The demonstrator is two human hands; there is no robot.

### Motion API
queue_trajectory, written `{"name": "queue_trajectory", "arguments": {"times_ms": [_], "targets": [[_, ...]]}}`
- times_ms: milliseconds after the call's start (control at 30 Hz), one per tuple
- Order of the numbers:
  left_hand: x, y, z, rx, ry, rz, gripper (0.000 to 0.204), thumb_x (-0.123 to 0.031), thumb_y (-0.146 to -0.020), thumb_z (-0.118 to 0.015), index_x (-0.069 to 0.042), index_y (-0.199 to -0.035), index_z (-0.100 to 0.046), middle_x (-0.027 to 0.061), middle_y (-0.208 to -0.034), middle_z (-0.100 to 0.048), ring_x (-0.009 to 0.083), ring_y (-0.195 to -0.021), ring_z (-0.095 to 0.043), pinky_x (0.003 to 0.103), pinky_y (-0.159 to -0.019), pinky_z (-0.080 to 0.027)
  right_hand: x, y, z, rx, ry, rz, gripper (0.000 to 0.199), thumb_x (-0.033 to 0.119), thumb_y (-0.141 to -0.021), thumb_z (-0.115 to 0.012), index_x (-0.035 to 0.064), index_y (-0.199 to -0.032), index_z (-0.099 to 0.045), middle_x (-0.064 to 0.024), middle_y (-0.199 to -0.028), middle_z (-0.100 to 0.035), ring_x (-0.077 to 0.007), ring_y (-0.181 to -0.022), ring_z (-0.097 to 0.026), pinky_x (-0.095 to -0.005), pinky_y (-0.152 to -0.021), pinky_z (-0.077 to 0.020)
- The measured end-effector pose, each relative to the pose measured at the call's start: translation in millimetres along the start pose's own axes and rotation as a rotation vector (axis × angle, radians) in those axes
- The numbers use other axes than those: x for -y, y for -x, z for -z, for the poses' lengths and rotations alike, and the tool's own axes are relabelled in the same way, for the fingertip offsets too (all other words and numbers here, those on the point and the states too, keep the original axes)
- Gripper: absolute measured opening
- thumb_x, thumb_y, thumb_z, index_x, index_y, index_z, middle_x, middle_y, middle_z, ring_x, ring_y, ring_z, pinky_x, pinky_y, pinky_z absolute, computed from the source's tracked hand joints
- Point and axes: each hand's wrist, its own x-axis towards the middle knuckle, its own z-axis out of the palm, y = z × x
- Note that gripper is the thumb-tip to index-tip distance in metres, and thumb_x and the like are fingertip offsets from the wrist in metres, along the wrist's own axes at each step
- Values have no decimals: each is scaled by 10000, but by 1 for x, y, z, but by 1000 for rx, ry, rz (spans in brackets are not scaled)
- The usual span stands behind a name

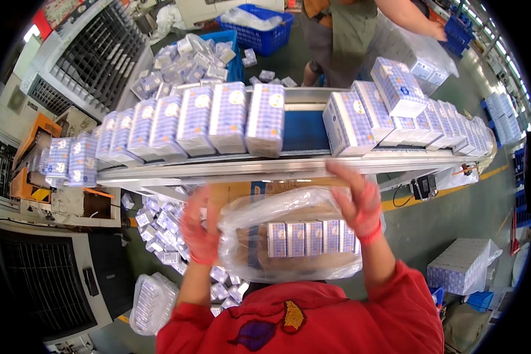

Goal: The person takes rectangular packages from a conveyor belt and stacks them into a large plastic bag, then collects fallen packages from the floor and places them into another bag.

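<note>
Below the conveyor, an open cardboard box (245,192) lined with a clear plastic bag (233,236) holds a row of blue-and-white checked packs (305,239). My left hand (200,227), in a red covering and blurred, is raised beside the bag's left edge, fingers apart and nothing visible in it. On the other side, my right hand (359,206) hovers over the bag's right edge near the belt rail, fingers spread and holding nothing. More checked packs (227,118) stand in a line on the conveyor's left part, and another group (351,121) stands on its right.
A metal rail (230,170) edges the blue conveyor belt (304,131). One pack (398,88) lies on top of others. Loose packs (159,230) are heaped at left, beside a bagged bundle (153,304). Across the belt stands another person (345,44), near a blue basket (271,35).
</note>
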Motion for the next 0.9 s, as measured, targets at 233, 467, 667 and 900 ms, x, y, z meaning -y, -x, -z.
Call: {"name": "queue_trajectory", "arguments": {"times_ms": [233, 467, 667, 900], "targets": [[22, -143, -21, -132, -450, -149, 371, -273, -784, -486, 15, -1018, -507, 168, -1058, -494, 297, -975, -470, 320, -821, -380, -24, -124, -70, -20, 373, -328, 873, 518, -600, -601, -30, -1201, -282, -211, -1104, -459, -303, -1024, -452, -344, -836, -373], [3, -175, -84, 402, -459, 126, 787, -484, -697, -531, 102, -1166, -294, 272, -1141, -390, 344, -1090, -368, 316, -910, -303, -44, -164, -43, 240, 480, -584, 990, 638, -517, -593, -66, -1158, -324, -207, -1129, -433, -292, -1003, -472, -323, -822, -389], [10, -178, -95, 521, -93, 335, 907, -496, -608, -625, -18, -1257, -209, 218, -1252, -273, 296, -1145, -313, 321, -934, -273, -44, -153, -34, 183, 425, -650, 1076, 646, -448, -624, -66, -1182, -290, -215, -1188, -368, -309, -1078, -404, -347, -887, -334], [-37, -143, -52, 194, 255, 20, 798, -209, -627, -691, 40, -1225, -224, 155, -1062, -457, 207, -940, -479, 270, -807, -384, 21, -117, -9, 55, -221, 0, 814, 275, -587, -720, -43, -1145, -219, -150, -1012, -516, -203, -941, -501, -287, -797, -388]]}}
